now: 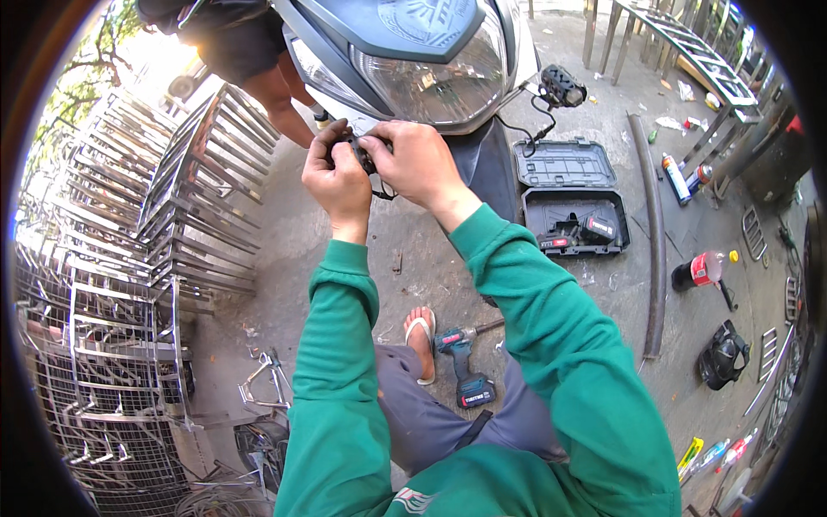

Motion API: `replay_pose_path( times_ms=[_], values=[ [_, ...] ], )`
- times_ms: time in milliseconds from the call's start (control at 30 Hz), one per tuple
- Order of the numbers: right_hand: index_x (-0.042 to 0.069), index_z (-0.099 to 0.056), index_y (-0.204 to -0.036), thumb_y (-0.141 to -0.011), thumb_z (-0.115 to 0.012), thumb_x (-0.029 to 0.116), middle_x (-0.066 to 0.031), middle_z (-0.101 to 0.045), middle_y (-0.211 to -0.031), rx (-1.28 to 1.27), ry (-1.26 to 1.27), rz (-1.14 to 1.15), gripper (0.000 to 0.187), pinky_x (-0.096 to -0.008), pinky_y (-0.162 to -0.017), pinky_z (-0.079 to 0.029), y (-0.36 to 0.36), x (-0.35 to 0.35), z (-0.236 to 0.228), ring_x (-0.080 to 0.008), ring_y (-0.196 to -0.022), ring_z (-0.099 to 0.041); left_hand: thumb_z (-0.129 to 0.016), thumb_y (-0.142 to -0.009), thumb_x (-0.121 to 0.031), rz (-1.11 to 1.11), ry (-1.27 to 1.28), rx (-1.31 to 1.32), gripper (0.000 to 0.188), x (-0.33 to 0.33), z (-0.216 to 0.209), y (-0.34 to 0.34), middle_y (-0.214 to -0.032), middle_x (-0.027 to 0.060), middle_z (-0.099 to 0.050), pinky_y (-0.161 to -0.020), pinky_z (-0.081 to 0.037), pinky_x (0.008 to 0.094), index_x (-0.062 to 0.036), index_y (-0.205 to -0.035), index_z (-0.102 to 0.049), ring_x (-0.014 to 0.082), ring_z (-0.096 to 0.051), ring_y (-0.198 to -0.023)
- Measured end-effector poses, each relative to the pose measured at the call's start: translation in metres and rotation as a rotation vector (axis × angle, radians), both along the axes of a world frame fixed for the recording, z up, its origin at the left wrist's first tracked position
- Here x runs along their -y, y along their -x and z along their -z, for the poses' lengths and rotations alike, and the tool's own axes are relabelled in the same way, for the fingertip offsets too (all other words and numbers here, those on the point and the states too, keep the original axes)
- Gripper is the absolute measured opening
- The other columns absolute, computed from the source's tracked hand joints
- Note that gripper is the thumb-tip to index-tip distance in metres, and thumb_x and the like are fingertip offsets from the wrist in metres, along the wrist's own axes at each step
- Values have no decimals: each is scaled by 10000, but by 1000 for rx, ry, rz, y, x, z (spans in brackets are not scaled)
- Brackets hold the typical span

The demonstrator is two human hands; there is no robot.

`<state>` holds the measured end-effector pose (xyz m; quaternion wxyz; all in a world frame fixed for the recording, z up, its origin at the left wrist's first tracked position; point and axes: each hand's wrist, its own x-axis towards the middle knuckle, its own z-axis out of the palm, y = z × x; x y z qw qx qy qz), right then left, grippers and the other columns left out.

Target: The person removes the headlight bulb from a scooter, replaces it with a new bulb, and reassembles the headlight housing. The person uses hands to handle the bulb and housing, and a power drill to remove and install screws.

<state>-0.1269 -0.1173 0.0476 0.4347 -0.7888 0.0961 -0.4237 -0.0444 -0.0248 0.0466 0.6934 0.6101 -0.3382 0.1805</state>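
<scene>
My left hand is closed around a small black part, with the fingers hiding most of it. My right hand pinches the same part from the other side, its thumb pressed on it. A short black cable hangs below the part. Both hands are in front of a scooter, just under its headlight. To the right, a black lamp-like unit sits beside the scooter's front, with a black wire dangling from it.
A cordless drill lies by my sandalled foot. Beside the scooter, an open tool case holds batteries. Farther right are a long pipe, a bottle and spray cans. Metal racks stand left; another person's leg is behind.
</scene>
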Motion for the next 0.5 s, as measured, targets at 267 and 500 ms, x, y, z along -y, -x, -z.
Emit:
replay_pose_path(
  times_ms=[267, 500],
  values=[
    [-26, -728, -1076, -921, -708, 132, -191, -749, -900, -27, -294, -146, 222, -353, -748, -560, 4, 1, -3, -255, -777, -726, -531, -920, -19, 80, 80, -182, 263, 2, 2, -2, -945, 85, -714, -766, -541, 269, 62, -1079, -724, 143, -665, -849],
    [-20, -699, -1049, -950, -668, 141, -215, -737, -912, -69, 16, -9, 191, -396, -766, -564, 0, 0, -7, -330, -844, -742, -538, -927, -36, 33, 46, -162, 259, 1, 0, 1, -954, 101, -726, -802, -538, 286, 70, -1086, -712, 155, -665, -863]
  ],
)
